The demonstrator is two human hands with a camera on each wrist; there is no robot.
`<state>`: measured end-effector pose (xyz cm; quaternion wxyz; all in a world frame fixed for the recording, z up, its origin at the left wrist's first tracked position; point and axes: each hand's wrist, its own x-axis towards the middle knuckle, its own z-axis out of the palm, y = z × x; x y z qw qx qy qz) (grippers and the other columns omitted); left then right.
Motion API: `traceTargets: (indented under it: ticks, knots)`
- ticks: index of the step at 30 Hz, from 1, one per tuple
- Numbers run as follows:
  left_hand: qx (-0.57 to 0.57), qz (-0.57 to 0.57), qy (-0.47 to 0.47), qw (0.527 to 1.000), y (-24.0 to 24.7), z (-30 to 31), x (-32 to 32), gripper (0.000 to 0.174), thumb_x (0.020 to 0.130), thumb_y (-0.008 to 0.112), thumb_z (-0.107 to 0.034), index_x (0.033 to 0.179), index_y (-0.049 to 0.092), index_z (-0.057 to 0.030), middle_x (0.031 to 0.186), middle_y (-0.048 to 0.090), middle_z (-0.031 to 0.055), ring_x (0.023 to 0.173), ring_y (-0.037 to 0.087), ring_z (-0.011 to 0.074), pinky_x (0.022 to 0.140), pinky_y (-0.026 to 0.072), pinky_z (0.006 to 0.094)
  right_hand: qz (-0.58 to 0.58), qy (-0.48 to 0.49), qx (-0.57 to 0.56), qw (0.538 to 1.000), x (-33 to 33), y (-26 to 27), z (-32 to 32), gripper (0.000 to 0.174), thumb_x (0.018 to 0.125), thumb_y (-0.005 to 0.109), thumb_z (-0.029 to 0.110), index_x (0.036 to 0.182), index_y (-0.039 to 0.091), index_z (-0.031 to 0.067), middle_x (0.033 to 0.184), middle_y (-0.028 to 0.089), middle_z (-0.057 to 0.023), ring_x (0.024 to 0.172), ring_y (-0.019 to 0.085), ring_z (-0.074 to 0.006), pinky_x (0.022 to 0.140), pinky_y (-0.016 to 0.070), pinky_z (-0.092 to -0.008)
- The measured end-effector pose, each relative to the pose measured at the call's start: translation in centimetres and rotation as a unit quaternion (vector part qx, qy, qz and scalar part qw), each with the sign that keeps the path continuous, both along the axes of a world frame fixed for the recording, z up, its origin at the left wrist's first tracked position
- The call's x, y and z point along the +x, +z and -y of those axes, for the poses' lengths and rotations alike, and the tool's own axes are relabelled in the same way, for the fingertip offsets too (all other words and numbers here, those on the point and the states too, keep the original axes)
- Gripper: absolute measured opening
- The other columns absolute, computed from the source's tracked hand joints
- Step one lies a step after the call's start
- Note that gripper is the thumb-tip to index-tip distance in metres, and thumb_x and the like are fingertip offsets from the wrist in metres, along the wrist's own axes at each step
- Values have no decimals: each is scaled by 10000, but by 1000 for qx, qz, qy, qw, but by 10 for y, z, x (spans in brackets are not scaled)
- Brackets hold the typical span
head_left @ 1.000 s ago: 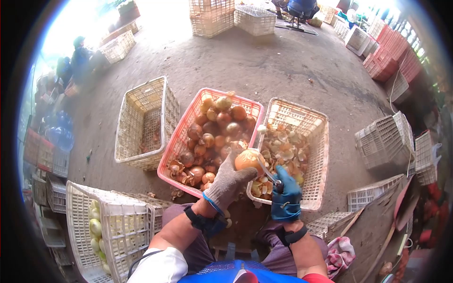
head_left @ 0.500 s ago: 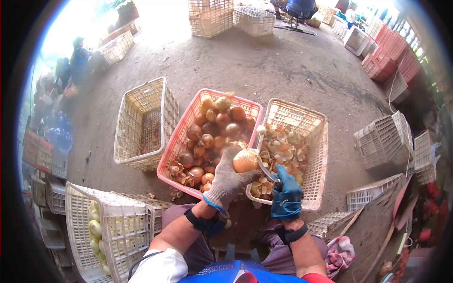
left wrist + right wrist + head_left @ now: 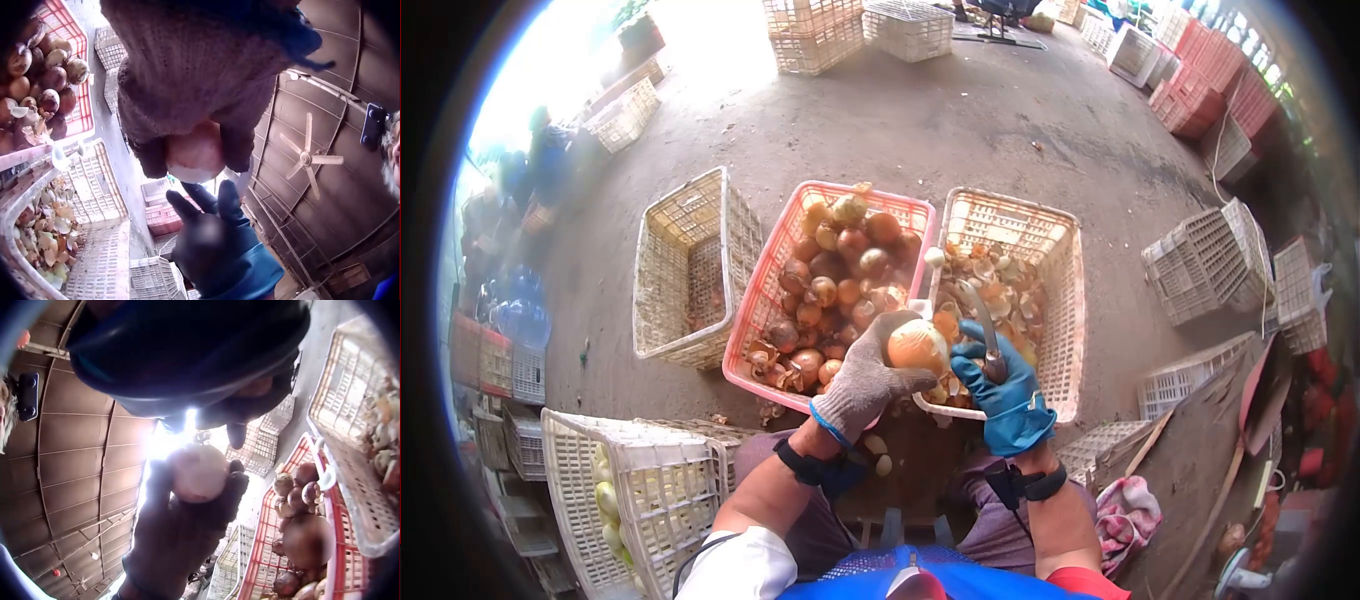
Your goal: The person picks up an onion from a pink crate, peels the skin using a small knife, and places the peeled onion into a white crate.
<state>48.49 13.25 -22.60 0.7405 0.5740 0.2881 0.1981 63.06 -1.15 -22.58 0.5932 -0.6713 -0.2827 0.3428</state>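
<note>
My left hand, in a grey knit glove, grips a partly peeled onion between thumb and fingers. Pale flesh shows on the onion's side in the right wrist view. In a blue rubber glove, my right hand holds a curved knife, its blade pointing forward over the skins. The right fingertips are close beside the onion. Beneath the left hand stands a pink crate of brown unpeeled onions. To its right, a white crate contains loose onion skins.
Another white crate stands left of the pink one. At the near left, a tilted white crate holds pale peeled onions. More crates line the right side, and stacked crates stand at the back. A pink-and-white cloth lies near the right knee.
The knife blade, earlier against the onion's right side, has swung away and points forward. My right hand has turned and its fingers have come closer to the onion. The head view has shifted slightly.
</note>
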Motion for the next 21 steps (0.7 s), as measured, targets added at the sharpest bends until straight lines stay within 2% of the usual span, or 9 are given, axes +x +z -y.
traceTargets:
  ticks: [3,7,10,11,14,15,16,17,21]
  knots:
    - [-4,-5,-64,998,-5,4,0,825,649,871,-27,1396,520,-29,1255,622,63,1148,615,158,1001,534,322,30,-13,34,999,3,1,1,247,965,769,156,1193,731,68,901,684,41,761,576,-45,711,510,-245]
    - [2,8,-95,995,0,10,-1,805,674,856,-79,1402,514,-24,1253,622,69,1152,621,169,1003,533,321,79,-86,-17,993,11,-4,6,88,954,733,88,1036,734,58,839,682,5,731,576,-69,678,509,-273]
    - [-89,45,-80,992,6,9,0,798,691,838,-121,1411,508,-23,1254,622,73,1156,626,178,1009,531,322,179,-124,-64,974,22,-26,7,146,936,742,92,1075,736,49,805,655,-16,715,564,-78,663,507,-285]
    - [-116,59,-67,989,5,8,0,795,694,829,-127,1413,505,-23,1254,622,74,1156,628,180,1011,530,323,152,-85,-61,983,21,-29,9,253,933,722,92,1183,722,54,861,702,-91,736,651,-182,704,537,-345]
    - [-108,53,-29,992,7,3,0,789,700,796,-112,1425,499,-19,1261,619,77,1161,624,178,1023,523,325,332,-9,-16,943,15,-17,11,348,933,731,55,1278,688,42,1052,758,-139,929,726,-237,835,556,-341]
    - [-98,55,-21,993,7,2,0,783,703,793,-105,1424,501,-18,1263,618,77,1164,622,178,1025,522,325,364,-1,0,931,14,-15,10,448,880,714,-1,1321,673,66,1044,735,-197,924,727,-349,811,562,-386]
    - [-88,56,-15,994,7,0,-1,777,706,790,-99,1423,503,-18,1265,618,77,1168,620,178,1027,521,325,381,10,-10,924,13,-11,9,471,860,706,-15,1322,675,73,1019,725,-200,905,716,-364,795,559,-403]
    - [-59,52,-25,997,5,-2,-3,764,766,746,39,1481,496,-68,1321,594,85,1190,606,179,1014,522,314,398,20,-21,917,12,-5,10,494,841,699,-29,1322,676,80,995,715,-203,885,705,-380,779,555,-420]
    - [-47,44,-12,998,7,-3,-4,750,734,765,20,1440,520,-48,1303,601,80,1195,601,177,1038,508,319,436,39,-59,897,8,7,10,551,801,691,-20,1336,671,109,879,666,-178,791,664,-394,706,521,-485]
